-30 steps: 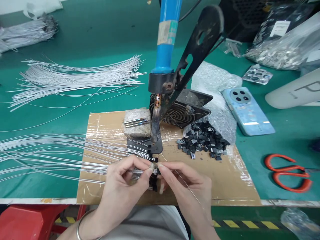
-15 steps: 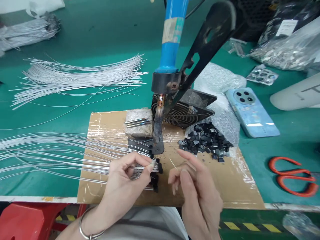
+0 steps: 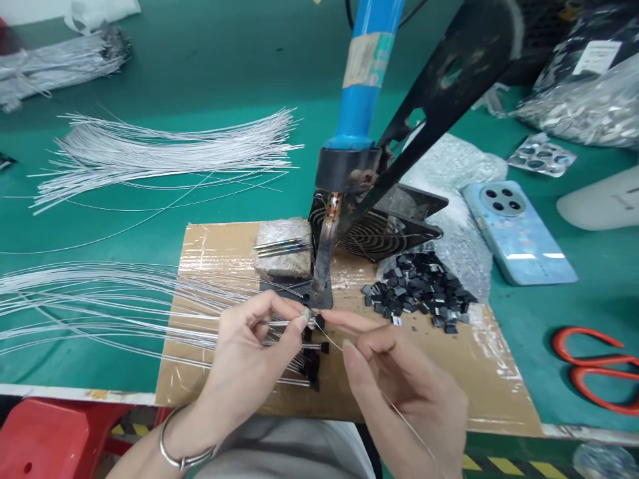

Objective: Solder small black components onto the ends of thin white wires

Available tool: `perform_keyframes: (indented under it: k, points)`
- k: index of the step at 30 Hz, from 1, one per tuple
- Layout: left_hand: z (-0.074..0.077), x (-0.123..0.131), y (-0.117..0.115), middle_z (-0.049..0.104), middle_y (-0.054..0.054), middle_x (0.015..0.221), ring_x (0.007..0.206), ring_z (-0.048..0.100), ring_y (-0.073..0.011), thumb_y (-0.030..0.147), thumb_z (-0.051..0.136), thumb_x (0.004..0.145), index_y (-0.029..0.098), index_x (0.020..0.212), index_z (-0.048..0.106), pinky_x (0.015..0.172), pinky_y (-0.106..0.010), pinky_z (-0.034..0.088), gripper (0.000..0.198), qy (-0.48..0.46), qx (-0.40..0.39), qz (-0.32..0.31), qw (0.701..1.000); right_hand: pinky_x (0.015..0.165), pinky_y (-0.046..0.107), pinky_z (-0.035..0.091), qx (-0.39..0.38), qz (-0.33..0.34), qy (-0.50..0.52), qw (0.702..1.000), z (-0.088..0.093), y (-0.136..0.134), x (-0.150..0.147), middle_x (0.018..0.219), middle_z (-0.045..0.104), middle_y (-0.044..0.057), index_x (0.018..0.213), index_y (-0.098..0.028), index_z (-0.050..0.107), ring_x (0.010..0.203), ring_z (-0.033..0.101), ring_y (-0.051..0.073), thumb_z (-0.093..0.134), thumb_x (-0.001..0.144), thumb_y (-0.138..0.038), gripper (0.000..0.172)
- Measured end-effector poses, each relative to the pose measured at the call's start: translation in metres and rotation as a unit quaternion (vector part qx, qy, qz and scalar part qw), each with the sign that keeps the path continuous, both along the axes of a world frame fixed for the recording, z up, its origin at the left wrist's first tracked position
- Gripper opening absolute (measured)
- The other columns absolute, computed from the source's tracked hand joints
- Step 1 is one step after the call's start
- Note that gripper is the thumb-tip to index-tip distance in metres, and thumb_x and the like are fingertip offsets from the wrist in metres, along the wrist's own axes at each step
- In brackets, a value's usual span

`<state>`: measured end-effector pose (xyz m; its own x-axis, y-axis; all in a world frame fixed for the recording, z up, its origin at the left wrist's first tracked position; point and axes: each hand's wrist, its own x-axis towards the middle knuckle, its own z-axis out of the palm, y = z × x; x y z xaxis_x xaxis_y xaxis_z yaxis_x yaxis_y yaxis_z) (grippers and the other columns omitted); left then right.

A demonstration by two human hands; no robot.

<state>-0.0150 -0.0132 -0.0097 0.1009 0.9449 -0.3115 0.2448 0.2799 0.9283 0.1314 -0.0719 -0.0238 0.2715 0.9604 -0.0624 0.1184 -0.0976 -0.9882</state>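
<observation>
- A white wire [image 3: 279, 324] is being pinched by the left hand [image 3: 249, 352], just below the soldering iron [image 3: 327, 246].
- A thin strand [image 3: 332, 341] is being pinched by the right hand [image 3: 404, 386].

A green table [image 3: 224, 66] carries everything. On it lies a taped cardboard sheet [image 3: 449, 372] at the near edge. A fan of white wires [image 3: 164, 150] lies behind it, and a second fan of wires [image 3: 74, 299] reaches from the left onto the cardboard. To the right lie bubble wrap [image 3: 449, 166], a blue phone [image 3: 519, 233] and red scissors [image 3: 599, 369].
</observation>
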Motion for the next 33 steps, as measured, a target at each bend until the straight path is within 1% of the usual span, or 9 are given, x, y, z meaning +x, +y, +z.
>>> perform_keyframes:
  k: [3,9,15,20,25,30,33]
  points:
    - [0.002,0.001,0.004,0.077,-0.004,0.082,0.070,0.065,-0.0133,0.015,0.069,0.081,0.016,0.069,0.067,0.060,-0.021,0.046,0.012,0.014,0.003,0.002,1.000,0.090,0.031,0.051,-0.027,-0.006,0.010,1.000,0.000,0.003,0.000,0.110,0.078,0.003,0.072,-0.025,0.055,0.101,0.072,0.020,0.062,0.093,-0.026,0.022]
    - [0.003,0.004,0.013,0.076,-0.003,0.079,0.067,0.063,-0.0127,0.015,0.069,0.079,0.016,0.069,0.066,0.058,-0.021,0.044,0.010,0.015,0.002,0.016,1.000,0.094,0.036,0.054,-0.040,-0.032,0.065,0.997,0.000,0.013,0.000,0.110,0.078,0.009,0.070,-0.023,0.056,0.108,0.072,0.023,0.065,0.092,-0.028,0.024]
    - [0.006,0.006,0.020,0.076,-0.002,0.080,0.069,0.064,-0.0127,0.013,0.068,0.077,0.016,0.068,0.067,0.060,-0.021,0.045,0.010,0.018,0.005,0.024,1.000,0.092,0.027,0.057,-0.028,-0.041,0.077,0.996,0.002,0.022,0.000,0.106,0.080,0.004,0.068,-0.023,0.057,0.107,0.073,0.019,0.068,0.089,-0.024,0.023]
    - [0.009,0.008,0.022,0.077,-0.003,0.081,0.074,0.067,-0.0137,0.012,0.068,0.078,0.016,0.069,0.066,0.065,-0.021,0.048,0.010,-0.002,0.006,0.026,1.000,0.091,0.032,0.058,-0.032,-0.051,0.076,0.995,0.006,0.025,0.000,0.106,0.080,0.006,0.068,-0.023,0.057,0.100,0.075,0.021,0.068,0.088,-0.023,0.022]
    - [0.010,0.008,0.022,0.077,-0.003,0.080,0.073,0.068,-0.0147,0.012,0.068,0.078,0.017,0.069,0.066,0.064,-0.023,0.049,0.011,-0.001,0.011,0.027,1.000,0.091,0.035,0.059,-0.032,-0.057,0.077,0.995,0.006,0.026,0.001,0.105,0.080,0.006,0.066,-0.024,0.059,0.102,0.075,0.024,0.070,0.087,-0.027,0.024]
    - [0.011,0.009,0.022,0.077,-0.003,0.080,0.074,0.069,-0.0159,0.013,0.068,0.079,0.018,0.069,0.066,0.062,-0.023,0.049,0.011,0.008,0.015,0.023,1.000,0.089,0.035,0.060,-0.001,-0.034,0.072,0.997,0.001,0.025,0.004,0.106,0.080,0.004,0.069,-0.025,0.060,0.102,0.076,0.023,0.068,0.088,-0.025,0.021]
    - [0.009,0.008,0.021,0.077,-0.002,0.080,0.074,0.069,-0.0163,0.014,0.068,0.078,0.018,0.069,0.066,0.062,-0.024,0.050,0.010,0.009,0.008,0.028,1.000,0.089,0.036,0.061,-0.008,-0.031,0.072,0.997,-0.001,0.024,0.005,0.107,0.080,0.004,0.070,-0.025,0.060,0.103,0.076,0.024,0.066,0.089,-0.023,0.021]
